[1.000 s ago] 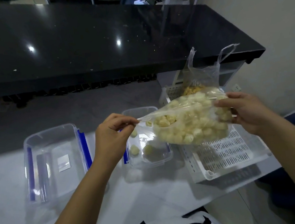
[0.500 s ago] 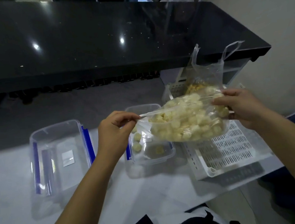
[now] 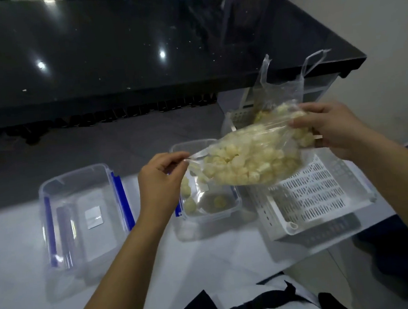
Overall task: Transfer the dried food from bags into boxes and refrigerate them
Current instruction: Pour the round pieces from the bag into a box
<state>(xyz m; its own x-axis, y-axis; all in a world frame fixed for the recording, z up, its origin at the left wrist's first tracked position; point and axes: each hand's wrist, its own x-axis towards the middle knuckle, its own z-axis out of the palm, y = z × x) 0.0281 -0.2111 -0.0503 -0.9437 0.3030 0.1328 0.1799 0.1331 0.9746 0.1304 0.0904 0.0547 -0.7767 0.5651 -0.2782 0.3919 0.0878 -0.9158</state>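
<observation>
Head view: two hands hold a clear bag of pale dried food tipped over an open box.

At the centre of the frame, the left hand (image 3: 162,180) pinches the mouth edge of the bag (image 3: 250,160); right of centre, the right hand (image 3: 329,128) grips its raised far end. Below the mouth, the box (image 3: 209,195) on the white table (image 3: 24,281) holds a few pieces. A second clear box (image 3: 84,211) with blue clips sits at lower left, a white slotted basket (image 3: 310,199) at lower right, with another bag (image 3: 279,91) behind.
</observation>
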